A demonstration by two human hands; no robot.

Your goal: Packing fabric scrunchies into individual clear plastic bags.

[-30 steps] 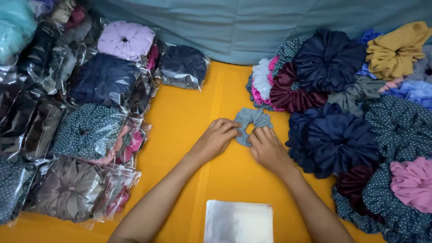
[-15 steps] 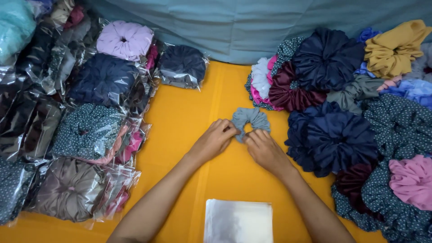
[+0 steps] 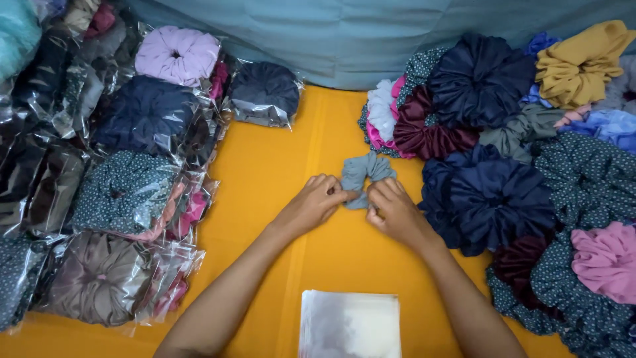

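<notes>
A stack of clear bags [image 3: 350, 325] lies at the near edge of the yellow worktop [image 3: 278, 166]. Beyond it, the left hand [image 3: 310, 207] and right hand [image 3: 396, 213] each pinch one grey scrunchie [image 3: 366, 176] mid-worktop. Open room lies between bagged scrunchies [image 3: 126, 192] left and loose scrunchies [image 3: 497, 199] right, too many to count.

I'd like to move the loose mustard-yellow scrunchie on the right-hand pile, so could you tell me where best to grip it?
Pinch the mustard-yellow scrunchie by its raised, gathered folds, coming from above. It lies on top of the heap at the far right corner, uncovered, while its edges probably sink among neighbouring scrunchies, so a side approach would likely snag them.
</notes>
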